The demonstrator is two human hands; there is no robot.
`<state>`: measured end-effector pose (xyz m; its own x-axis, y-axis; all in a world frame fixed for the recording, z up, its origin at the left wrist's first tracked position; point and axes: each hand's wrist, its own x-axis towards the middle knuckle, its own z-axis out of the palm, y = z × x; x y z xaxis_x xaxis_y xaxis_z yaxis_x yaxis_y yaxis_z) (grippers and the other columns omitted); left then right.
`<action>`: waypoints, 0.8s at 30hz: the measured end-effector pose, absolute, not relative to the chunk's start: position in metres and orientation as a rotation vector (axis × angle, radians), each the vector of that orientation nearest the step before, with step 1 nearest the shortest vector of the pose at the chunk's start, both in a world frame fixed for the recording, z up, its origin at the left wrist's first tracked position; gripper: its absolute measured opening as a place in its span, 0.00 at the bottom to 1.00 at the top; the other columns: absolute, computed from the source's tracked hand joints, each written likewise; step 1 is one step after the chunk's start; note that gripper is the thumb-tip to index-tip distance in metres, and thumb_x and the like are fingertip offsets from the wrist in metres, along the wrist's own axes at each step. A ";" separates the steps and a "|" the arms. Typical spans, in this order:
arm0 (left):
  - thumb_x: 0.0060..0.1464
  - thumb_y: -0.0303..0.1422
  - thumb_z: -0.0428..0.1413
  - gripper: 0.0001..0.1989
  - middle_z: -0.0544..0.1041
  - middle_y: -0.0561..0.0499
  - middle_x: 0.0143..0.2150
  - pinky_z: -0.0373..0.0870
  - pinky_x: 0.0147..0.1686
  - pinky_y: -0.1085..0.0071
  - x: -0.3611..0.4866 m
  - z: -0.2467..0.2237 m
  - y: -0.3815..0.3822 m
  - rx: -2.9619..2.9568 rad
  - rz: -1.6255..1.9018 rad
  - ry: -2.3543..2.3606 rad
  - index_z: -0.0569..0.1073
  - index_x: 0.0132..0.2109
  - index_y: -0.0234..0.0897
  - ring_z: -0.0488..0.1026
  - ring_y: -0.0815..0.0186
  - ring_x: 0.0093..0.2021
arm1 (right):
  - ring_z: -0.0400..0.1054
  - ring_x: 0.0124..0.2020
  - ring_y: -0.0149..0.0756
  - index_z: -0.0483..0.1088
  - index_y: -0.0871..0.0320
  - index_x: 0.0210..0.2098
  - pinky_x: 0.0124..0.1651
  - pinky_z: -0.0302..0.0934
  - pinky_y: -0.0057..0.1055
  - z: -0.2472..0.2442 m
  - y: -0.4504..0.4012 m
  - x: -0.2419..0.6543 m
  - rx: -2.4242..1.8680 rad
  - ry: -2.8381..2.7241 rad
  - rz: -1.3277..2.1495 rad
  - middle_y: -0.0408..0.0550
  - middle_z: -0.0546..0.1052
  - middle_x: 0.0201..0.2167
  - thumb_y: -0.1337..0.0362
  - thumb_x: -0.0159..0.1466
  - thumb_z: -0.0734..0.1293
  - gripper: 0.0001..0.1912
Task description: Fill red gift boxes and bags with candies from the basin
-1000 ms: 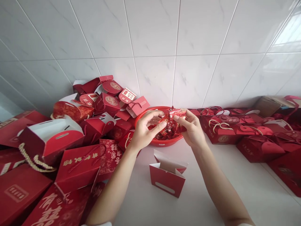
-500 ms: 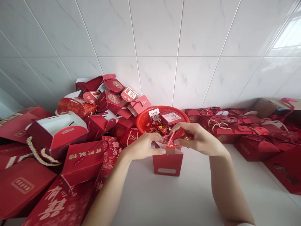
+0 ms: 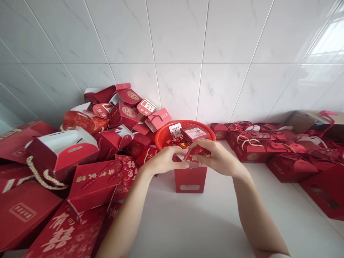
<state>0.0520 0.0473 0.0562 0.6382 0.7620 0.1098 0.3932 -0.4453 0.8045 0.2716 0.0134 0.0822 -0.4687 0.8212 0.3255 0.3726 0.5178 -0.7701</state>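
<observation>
Box upright on counter, toward back edge; left hand half-curled at rim, grip unclear; right hand pinching red packet over mouth: best lowered straight, walls steadied lightly.

- red box: upright on white tbl, top open, pale strip on front, my L hand at rim
- shiny red pkt: on my remote cam it's tilted in R hand, over opening

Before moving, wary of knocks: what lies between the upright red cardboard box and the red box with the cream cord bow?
The right hand and wrist, above white tabletop; head view.
</observation>
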 end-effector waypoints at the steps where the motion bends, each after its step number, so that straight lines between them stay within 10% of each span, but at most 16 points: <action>1: 0.53 0.43 0.64 0.15 0.82 0.49 0.48 0.71 0.48 0.64 0.052 0.056 0.048 2.070 0.600 0.901 0.81 0.46 0.43 0.77 0.54 0.49 | 0.72 0.34 0.34 0.76 0.54 0.38 0.33 0.64 0.28 0.081 0.014 0.269 -0.970 -2.053 0.808 0.46 0.79 0.36 0.71 0.62 0.64 0.10; 24: 0.49 0.44 0.67 0.25 0.82 0.48 0.50 0.73 0.48 0.63 0.051 0.048 0.055 2.017 0.662 0.945 0.79 0.54 0.46 0.77 0.53 0.50 | 0.67 0.30 0.34 0.73 0.54 0.42 0.31 0.57 0.29 0.076 0.018 0.260 -0.967 -1.849 0.626 0.44 0.76 0.32 0.66 0.65 0.63 0.08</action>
<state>0.0507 0.0553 0.0481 0.5849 0.8022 0.1198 0.3863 -0.4054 0.8285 0.2603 0.0180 0.0756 -0.2613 0.8280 0.4960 0.3559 0.5603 -0.7479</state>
